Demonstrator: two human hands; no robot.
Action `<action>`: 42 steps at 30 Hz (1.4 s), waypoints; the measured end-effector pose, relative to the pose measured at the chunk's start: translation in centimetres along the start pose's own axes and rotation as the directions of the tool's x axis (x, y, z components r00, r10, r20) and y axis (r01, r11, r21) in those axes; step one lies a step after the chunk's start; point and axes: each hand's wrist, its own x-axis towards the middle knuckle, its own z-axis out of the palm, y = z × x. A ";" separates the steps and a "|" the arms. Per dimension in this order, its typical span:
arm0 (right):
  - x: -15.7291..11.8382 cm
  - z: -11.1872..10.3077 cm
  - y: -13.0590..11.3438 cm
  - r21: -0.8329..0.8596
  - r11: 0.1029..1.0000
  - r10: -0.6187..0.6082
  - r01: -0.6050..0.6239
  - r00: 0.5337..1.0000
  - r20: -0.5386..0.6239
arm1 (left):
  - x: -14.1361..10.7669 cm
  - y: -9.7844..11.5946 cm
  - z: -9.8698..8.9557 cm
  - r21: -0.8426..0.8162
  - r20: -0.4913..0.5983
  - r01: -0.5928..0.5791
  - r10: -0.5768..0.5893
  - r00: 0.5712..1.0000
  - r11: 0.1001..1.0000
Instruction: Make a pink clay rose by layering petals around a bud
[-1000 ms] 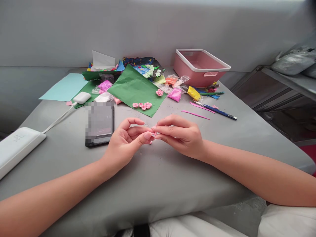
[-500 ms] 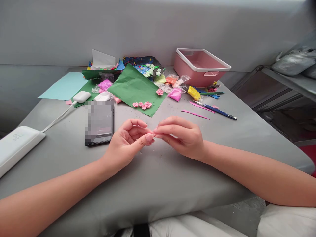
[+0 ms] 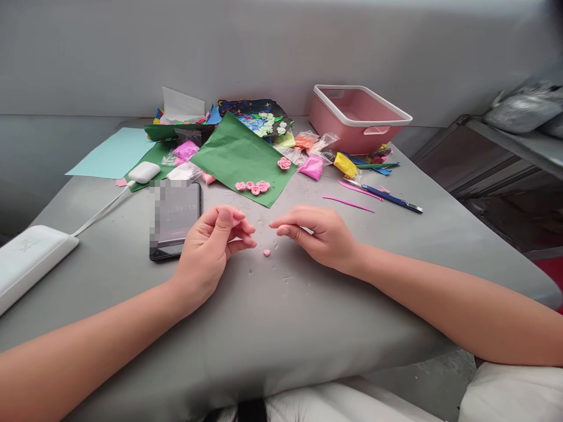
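On the grey table between my hands lies a small round pink clay piece [image 3: 266,252]. My left hand [image 3: 211,246] is beside it, with thumb and forefinger pressed together; a bit of pink seems to show at the pinch, too small to name. At the right, my right hand [image 3: 323,237] has thumb and forefinger a little apart, with nothing visible between them. Behind the hands, a green sheet [image 3: 241,152] bears a pink clay rose [image 3: 284,163] and a cluster of smaller pink roses [image 3: 255,187].
A phone [image 3: 178,217] and white power bank [image 3: 35,264] are at left. Behind stand clay bags and a pink basket [image 3: 343,132]. At right lie a pink tool [image 3: 349,204] and blue-handled cutter [image 3: 391,199].
My hands have moved apart from their shared pinch. The small round pink piece now shows on the table between them.
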 end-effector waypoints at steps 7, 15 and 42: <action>-0.2 0.0 0.3 0.050 0.997 0.053 -0.055 0.997 0.050 | -0.2 0.0 -0.2 0.041 0.004 -0.022 0.021 1.000 0.999; -0.4 0.0 0.8 0.024 0.999 -0.048 0.044 0.981 0.187 | -0.2 -0.1 -0.4 -0.040 0.075 -0.019 0.022 0.997 0.999; 0.2 0.5 2.2 -0.015 0.970 -0.221 0.244 0.903 0.369 | -0.4 0.0 -0.6 0.011 0.064 -0.004 0.003 0.998 1.000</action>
